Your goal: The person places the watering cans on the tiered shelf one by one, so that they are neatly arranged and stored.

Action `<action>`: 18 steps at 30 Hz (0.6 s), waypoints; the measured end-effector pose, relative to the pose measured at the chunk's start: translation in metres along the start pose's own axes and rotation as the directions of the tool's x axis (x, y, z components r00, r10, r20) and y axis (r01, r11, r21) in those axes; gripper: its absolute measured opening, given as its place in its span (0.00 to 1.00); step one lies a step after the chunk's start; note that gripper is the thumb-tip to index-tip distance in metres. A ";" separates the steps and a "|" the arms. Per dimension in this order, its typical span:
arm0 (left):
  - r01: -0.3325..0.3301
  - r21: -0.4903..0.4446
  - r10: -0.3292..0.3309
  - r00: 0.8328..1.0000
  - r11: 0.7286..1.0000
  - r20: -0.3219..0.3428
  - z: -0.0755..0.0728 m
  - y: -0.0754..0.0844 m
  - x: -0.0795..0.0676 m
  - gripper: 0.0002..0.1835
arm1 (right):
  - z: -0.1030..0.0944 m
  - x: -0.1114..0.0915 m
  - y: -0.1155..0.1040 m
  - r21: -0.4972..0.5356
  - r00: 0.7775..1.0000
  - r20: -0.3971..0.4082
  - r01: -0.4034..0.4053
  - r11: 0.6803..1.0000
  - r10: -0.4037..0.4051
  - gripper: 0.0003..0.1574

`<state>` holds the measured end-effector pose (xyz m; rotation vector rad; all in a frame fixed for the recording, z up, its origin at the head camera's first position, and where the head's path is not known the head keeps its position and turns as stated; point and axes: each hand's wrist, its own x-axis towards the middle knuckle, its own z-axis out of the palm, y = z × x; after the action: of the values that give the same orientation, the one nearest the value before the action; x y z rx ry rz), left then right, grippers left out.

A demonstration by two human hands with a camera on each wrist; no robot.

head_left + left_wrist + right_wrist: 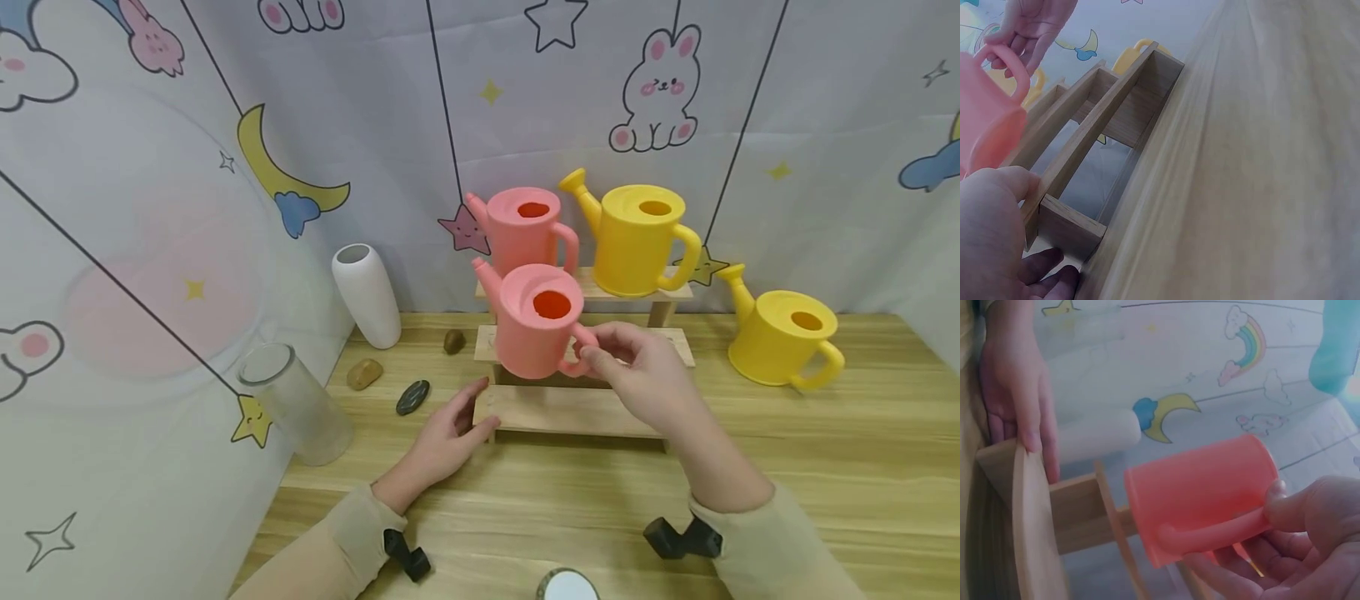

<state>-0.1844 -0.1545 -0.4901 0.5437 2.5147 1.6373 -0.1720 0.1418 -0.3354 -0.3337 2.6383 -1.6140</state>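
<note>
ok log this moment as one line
right hand: holds front pink can by handle; left hand: holds wooden stand at left end; one yellow can: on table at right

Evenly bright head view, soft shadow under wooden stand (570, 411), dimmer, hazy wrist views, glare edging the right one

- Smooth, matt plastic is being shown by the pink watering cans (525, 337) and yellow watering cans (636, 250).
- Pale, fine-grained, matt wood is being displayed by the stepped shelf (570, 408).
- Smooth, streaked wood grain is being presented by the tabletop (825, 467).
- Frosted glass or plastic is being suggested by the translucent vase (311, 412).
- Lightly creased cloth is being shown by the printed backdrop (382, 125).
</note>
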 end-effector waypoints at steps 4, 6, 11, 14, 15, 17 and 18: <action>0.018 0.003 -0.018 1.000 1.000 0.006 -0.001 0.001 -0.001 0.36 | 0.000 0.009 0.001 -0.028 0.998 -0.001 -0.056 0.998 0.056 0.16; 0.017 0.010 -0.017 1.000 1.000 0.013 -0.001 0.001 -0.001 0.36 | 0.001 0.013 0.003 -0.036 0.999 -0.005 -0.050 0.998 0.050 0.18; 0.008 0.010 -0.008 1.000 1.000 0.011 -0.001 0.001 -0.001 0.36 | 0.003 0.016 0.004 -0.086 0.999 -0.038 -0.035 0.996 0.032 0.20; 0.001 0.011 -0.001 1.000 1.000 0.013 -0.001 0.000 0.000 0.37 | 0.005 0.017 0.005 -0.119 0.998 -0.068 -0.022 0.993 0.014 0.22; 0.001 0.010 -0.002 1.000 1.000 0.015 -0.001 0.000 0.000 0.37 | 0.006 0.017 0.006 -0.124 0.997 -0.075 -0.015 0.992 0.006 0.23; 0.004 0.013 -0.005 1.000 1.000 0.017 -0.002 -0.001 0.000 0.37 | 0.007 0.017 0.008 -0.133 0.995 -0.096 0.002 0.991 -0.015 0.26; 0.007 0.014 -0.007 1.000 1.000 0.016 -0.002 0.000 0.000 0.37 | 0.008 0.017 0.009 -0.138 0.994 -0.106 0.011 0.990 -0.026 0.27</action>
<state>-0.1850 -0.1564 -0.4897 0.5474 2.5155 1.6073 -0.1886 0.1350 -0.3454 -0.2828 2.8427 -1.5001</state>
